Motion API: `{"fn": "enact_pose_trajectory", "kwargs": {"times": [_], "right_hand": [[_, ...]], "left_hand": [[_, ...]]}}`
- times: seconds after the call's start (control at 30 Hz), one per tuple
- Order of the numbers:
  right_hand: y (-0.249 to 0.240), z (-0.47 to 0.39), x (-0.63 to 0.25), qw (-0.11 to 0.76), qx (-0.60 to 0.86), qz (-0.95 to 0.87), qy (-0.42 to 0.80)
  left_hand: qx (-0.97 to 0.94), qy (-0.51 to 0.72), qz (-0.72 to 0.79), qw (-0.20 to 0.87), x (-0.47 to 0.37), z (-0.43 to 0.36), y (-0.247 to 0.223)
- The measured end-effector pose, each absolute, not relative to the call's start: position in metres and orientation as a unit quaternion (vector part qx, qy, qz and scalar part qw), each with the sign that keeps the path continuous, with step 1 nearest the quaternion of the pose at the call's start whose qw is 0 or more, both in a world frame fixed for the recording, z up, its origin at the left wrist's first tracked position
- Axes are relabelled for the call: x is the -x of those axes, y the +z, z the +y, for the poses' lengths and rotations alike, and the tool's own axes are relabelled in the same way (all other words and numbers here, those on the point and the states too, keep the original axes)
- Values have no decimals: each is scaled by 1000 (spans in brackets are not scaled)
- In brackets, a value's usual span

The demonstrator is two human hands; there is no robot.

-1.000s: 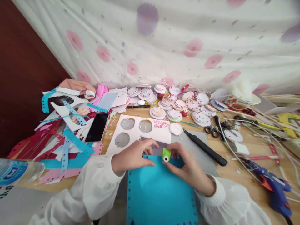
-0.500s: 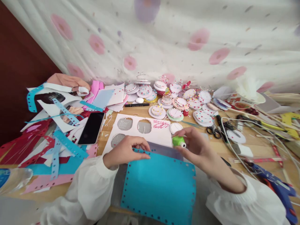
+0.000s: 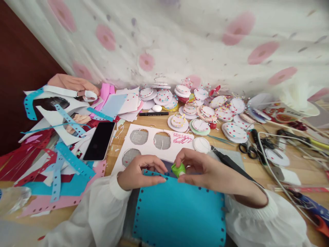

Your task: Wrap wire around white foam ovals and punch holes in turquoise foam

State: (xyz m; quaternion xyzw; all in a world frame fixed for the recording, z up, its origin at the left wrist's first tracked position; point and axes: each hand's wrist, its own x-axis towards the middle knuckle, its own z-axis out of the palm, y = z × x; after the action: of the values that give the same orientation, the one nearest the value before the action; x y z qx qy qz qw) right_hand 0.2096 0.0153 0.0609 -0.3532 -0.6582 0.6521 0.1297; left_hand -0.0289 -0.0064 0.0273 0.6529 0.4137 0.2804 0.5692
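A blue paper sheet (image 3: 180,212) with small holes punched along its edges lies in front of me. My left hand (image 3: 144,173) is closed on the sheet's top edge, thumb on the near face. In my right hand (image 3: 199,168) a small green paper punch (image 3: 178,169) is pinched between thumb and fingers, just above that top edge and close to my left fingertips. Whether the punch touches the paper, I cannot tell. Behind the hands lies a white card (image 3: 151,151) with round holes cut in it and red scribble.
Paper scraps and punched strips (image 3: 74,159) pile up at the left beside a black phone (image 3: 99,140). Layered paper discs with coloured dots (image 3: 177,123) crowd the back. Scissors (image 3: 248,151), a white cable (image 3: 262,161) and a blue-handled tool (image 3: 307,204) lie at the right.
My right hand has moved left with the green punch, from the sheet's upper right to near my left fingertips. My left hand keeps its hold. The camera view has shifted slightly.
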Motion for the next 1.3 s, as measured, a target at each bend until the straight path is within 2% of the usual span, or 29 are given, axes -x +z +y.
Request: {"fn": "enact_pose_trajectory", "kwargs": {"times": [0.13,0.33,0.6,1.2,1.3], "right_hand": [[62,15,-205,145,346,-659,652],[64,13,-202,113,360,-692,616],[61,10,-199,117,337,-695,624],[48,7,-193,14,345,-668,659],[46,6,-193,-27,348,-660,665]], "left_hand": [[-650,291,414,567,28,-7,26],[-637,293,409,584,28,-7,23],[-629,305,402,592,29,-7,21],[-656,320,355,584,29,-6,19],[-662,320,356,577,30,-6,19]]}}
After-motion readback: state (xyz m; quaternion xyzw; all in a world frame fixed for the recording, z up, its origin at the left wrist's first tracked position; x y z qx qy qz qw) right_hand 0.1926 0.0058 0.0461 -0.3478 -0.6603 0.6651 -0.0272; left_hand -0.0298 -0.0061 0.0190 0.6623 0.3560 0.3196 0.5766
